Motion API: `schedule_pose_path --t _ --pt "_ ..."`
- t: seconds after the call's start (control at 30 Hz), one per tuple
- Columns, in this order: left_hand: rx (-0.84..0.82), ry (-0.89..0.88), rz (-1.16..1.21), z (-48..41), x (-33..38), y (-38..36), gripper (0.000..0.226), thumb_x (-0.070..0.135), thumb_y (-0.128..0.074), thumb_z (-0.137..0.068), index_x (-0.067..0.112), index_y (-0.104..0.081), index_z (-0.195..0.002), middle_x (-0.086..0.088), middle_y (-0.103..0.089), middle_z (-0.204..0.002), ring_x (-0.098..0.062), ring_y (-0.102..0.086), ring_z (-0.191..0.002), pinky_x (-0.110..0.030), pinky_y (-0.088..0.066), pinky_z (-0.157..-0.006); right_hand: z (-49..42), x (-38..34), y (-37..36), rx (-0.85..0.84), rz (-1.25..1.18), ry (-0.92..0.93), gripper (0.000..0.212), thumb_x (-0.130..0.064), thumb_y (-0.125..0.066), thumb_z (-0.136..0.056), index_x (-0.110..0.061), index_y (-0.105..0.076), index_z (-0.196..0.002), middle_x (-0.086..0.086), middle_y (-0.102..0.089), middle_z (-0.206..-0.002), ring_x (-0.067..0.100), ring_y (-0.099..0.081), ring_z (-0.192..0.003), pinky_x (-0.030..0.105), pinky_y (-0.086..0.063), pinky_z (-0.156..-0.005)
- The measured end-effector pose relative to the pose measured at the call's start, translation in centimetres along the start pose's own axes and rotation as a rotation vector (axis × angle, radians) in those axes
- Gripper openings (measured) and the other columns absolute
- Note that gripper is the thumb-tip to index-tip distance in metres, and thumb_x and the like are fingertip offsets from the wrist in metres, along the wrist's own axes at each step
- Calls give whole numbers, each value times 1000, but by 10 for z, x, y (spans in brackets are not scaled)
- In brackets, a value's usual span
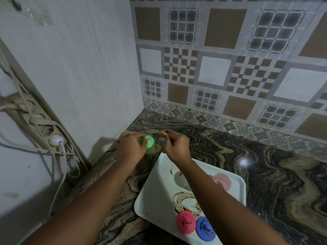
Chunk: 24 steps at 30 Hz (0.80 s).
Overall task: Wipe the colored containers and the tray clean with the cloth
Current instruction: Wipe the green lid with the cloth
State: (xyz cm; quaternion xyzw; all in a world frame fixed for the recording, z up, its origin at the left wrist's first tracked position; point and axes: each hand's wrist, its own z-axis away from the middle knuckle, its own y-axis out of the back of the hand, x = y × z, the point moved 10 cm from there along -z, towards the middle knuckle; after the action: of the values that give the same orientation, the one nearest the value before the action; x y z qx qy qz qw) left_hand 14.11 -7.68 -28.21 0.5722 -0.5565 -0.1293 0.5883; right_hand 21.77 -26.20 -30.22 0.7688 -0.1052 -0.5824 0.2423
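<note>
My left hand (131,146) grips a green container (150,145) standing on the marbled counter, just beyond the white tray (155,195). My right hand (175,145) is beside it and pinches a small tan cloth (163,133) near the container's right side. On the tray stand a red container (186,221) and a blue container (205,228) at the near edge, and a pale pink container (222,181) at the right, partly behind my right forearm. Brown smears mark the tray's middle.
A white cabinet side (79,76) rises just left of the green container. Patterned wall tiles (230,68) back the counter (265,165). A power strip with a plug and tangled cables (53,140) hangs at the far left.
</note>
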Motion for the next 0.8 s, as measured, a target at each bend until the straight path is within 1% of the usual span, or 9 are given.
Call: schedule_pose_path --t 0.07,0.13,0.27,0.37,0.5,0.6,0.67,0.73,0.8 --pt "-31 9 -51 -19 -5 -14 26 44 -66 -85 32 -73 -107 -2 -74 -89 -30 -53 -116 -45 -44 -94 -21 10 -17 -22 9 -41 45 -30 -49 -94 -9 -70 -127 17 -76 -89 29 -64 -63 37 -55 -65" --pt "-62 14 -101 -31 -9 -28 26 44 -64 -85 31 -74 -106 -2 -74 -85 -30 -52 -115 -47 -44 -94 -32 17 -28 -43 20 -70 35 -20 -53 -98 -7 -70 -126 19 -76 -98 34 -69 -75 42 -59 -71" --pt "-139 -5 -154 -48 -13 -60 25 42 -60 -86 30 -73 -103 -2 -73 -82 -29 -58 -103 -49 -46 -94 -51 33 -45 -51 21 -104 27 -11 -54 -98 -4 -73 -117 18 -73 -82 30 -64 -67 26 -41 -59" --pt "-185 2 -206 -50 -16 -77 24 41 -59 -84 30 -72 -100 -2 -73 -84 -28 -66 -91 -46 -40 -96 -55 38 -50 -56 39 -103 27 -11 -54 -98 -4 -74 -115 17 -72 -77 28 -61 -62 24 -36 -53" --pt "-211 46 -295 -50 -19 -88 20 40 -59 -90 35 -68 -106 1 -73 -89 -25 -67 -94 -46 -25 -100 -58 48 -55 -76 42 -110 28 -14 -54 -100 -8 -73 -121 12 -62 -64 18 -47 -51 27 -28 -49" --pt "-256 70 -238 -53 -23 -96 18 36 -60 -91 32 -68 -107 -1 -73 -96 -29 -67 -97 -48 -36 -103 -59 52 -56 -64 35 -114 31 -15 -55 -100 -9 -72 -125 9 -58 -62 20 -50 -53 25 -32 -54" --pt "-270 70 -169 -55 -26 -100 18 28 -63 -90 29 -69 -107 -5 -73 -99 -31 -67 -95 -45 -50 -91 -59 52 -57 -56 8 -114 32 -14 -55 -100 -12 -70 -128 5 -56 -60 14 -45 -47 23 -30 -47" --pt "-266 47 -128 -55 -26 -99 17 21 -63 -91 23 -68 -107 -8 -73 -100 -32 -67 -92 -40 -54 -79 -59 52 -56 -42 -43 -120 32 -14 -54 -101 -15 -70 -128 -1 -55 -56 5 -42 -44 14 -26 -43" --pt "-274 29 -117 -55 -27 -99 19 15 -63 -89 20 -68 -108 -10 -72 -100 -32 -67 -91 -40 -54 -76 -59 52 -55 -37 -83 -124 30 -14 -53 -101 -13 -74 -122 -7 -52 -53 3 -43 -44 11 -26 -42"
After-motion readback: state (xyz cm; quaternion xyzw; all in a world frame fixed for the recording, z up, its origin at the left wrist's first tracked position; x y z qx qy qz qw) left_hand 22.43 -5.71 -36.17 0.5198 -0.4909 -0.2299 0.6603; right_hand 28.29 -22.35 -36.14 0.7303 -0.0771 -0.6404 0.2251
